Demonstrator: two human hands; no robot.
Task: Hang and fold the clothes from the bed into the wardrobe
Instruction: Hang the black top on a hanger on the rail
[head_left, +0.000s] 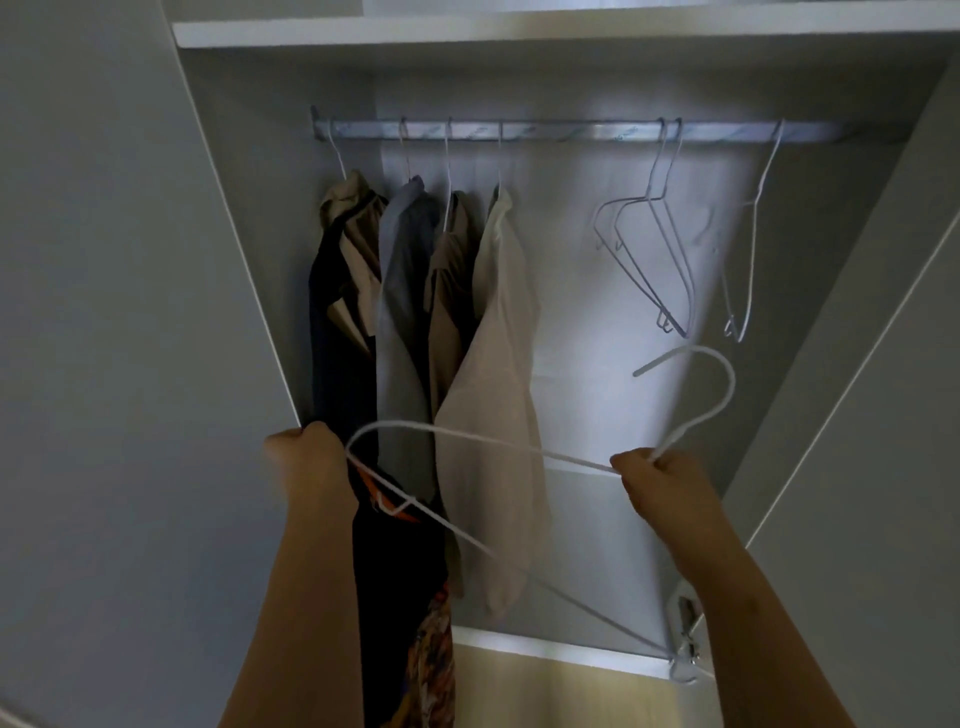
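Because the open grey wardrobe fills the view, every place below is given from its horizontal metal rail. Under the rail's left half hang four garments on wire hangers, the rightmost a pale cream shirt. Under its right half hang three bare wire hangers.

Well below the rail's left end, a dark soft garment with an orange-brown print hangs from the left hand. That hand's grip is curled round the bunched upper edge of the cloth, beside the shoulder bend of a white coated-wire hanger. Below the rail's right half, the right hand has its grip pinched on that hanger's neck, with the hook uppermost and off the rail.

The garment is judged light, limp and prone to slide off thin wire. Take hold at the neckline or shoulder seams and feed each hanger arm in separately. The hanger is judged light and springy; hold it at the neck, where it is stiffest.

No brand, label or legible writing is visible.
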